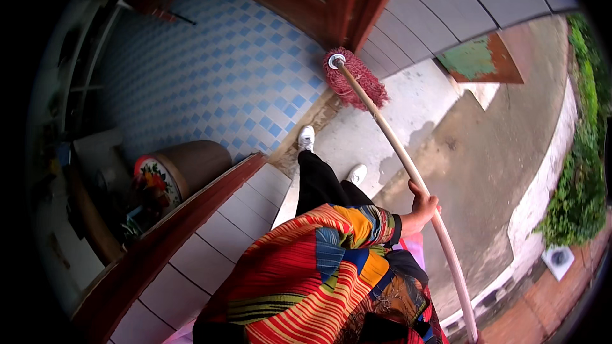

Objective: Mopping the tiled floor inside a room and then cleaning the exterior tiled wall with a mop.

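Observation:
My left hand (420, 208) is wrapped around the wooden handle (399, 150) of a mop, about midway along its length. From there the handle runs down to the bottom edge, where only a sliver of my right hand (479, 336) shows around it. The mop's red-and-white string head (361, 81) rests at the doorway, on the edge between tiled floor and concrete. A white round collar (336, 61) joins handle and strings. The strings lie close to the foot of the red door frame (351, 33).
My white shoes (307, 138) stand at the worn threshold (287, 153). Inside is blue-and-white tiled floor (248, 86) and a barrel-shaped container (201, 162) with a floral top. Outside, a rusty green panel (478, 59) leans by the tiled wall (420, 24), and plants (573, 200) line a low kerb (530, 205).

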Demonstrator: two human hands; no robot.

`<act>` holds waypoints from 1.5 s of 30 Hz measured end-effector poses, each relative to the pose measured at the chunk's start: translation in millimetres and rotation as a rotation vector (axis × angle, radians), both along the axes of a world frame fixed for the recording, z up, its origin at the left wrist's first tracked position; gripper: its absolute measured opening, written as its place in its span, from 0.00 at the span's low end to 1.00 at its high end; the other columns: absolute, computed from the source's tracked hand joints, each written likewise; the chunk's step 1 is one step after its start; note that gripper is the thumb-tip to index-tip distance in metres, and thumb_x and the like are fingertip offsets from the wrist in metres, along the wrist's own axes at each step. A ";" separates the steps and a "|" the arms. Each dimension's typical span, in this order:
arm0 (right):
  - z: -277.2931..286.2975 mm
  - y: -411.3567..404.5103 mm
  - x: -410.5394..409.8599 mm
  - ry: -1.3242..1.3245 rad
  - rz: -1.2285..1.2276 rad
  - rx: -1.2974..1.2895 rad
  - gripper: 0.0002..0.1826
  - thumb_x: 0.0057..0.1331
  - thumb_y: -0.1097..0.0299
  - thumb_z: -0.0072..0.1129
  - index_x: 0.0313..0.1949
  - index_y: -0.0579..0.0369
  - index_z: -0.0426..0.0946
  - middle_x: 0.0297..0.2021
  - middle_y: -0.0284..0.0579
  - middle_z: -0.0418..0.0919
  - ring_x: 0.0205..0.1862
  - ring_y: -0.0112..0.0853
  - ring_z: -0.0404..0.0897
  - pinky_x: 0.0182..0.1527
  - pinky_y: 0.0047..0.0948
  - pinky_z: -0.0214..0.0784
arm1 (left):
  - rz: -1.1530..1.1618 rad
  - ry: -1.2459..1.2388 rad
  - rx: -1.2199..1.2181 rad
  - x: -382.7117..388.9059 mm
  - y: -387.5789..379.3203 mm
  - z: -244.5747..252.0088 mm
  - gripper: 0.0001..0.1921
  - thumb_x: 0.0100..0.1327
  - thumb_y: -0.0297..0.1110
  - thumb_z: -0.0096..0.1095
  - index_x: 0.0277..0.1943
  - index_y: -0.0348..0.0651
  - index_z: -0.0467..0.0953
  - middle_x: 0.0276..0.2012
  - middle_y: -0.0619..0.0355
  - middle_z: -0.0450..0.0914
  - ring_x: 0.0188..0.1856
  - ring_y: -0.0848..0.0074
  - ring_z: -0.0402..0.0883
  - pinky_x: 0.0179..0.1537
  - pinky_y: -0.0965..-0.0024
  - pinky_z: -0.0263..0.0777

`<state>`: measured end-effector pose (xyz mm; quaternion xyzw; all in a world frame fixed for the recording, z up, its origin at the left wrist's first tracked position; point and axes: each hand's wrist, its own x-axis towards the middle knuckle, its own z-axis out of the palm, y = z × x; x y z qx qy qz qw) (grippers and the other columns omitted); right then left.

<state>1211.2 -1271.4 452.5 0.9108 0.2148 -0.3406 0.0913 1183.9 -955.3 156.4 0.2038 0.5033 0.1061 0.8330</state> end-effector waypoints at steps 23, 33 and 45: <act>-165.5 442.1 -66.0 0.507 0.316 0.215 0.23 0.46 0.78 0.47 0.45 0.60 0.61 0.19 0.57 0.69 0.26 0.47 0.74 0.24 0.33 0.64 | 0.494 -0.054 -0.079 -155.6 336.8 -118.0 0.12 0.51 0.30 0.54 0.36 0.39 0.60 0.22 0.54 0.69 0.20 0.69 0.73 0.22 0.66 0.74; -216.3 543.3 -120.4 0.647 0.688 0.378 0.30 0.47 0.80 0.42 0.51 0.65 0.47 0.16 0.63 0.68 0.22 0.55 0.70 0.19 0.42 0.61 | 0.716 -0.024 -0.015 -272.3 432.9 -137.6 0.07 0.53 0.30 0.48 0.30 0.41 0.59 0.18 0.56 0.66 0.17 0.69 0.69 0.18 0.63 0.68; -238.5 580.3 -144.4 0.708 0.981 0.243 0.24 0.47 0.81 0.40 0.47 0.57 0.53 0.14 0.58 0.67 0.20 0.53 0.69 0.18 0.45 0.59 | 1.004 0.030 -0.048 -380.1 395.1 -162.7 0.08 0.55 0.31 0.49 0.30 0.38 0.60 0.19 0.52 0.67 0.20 0.66 0.70 0.24 0.60 0.71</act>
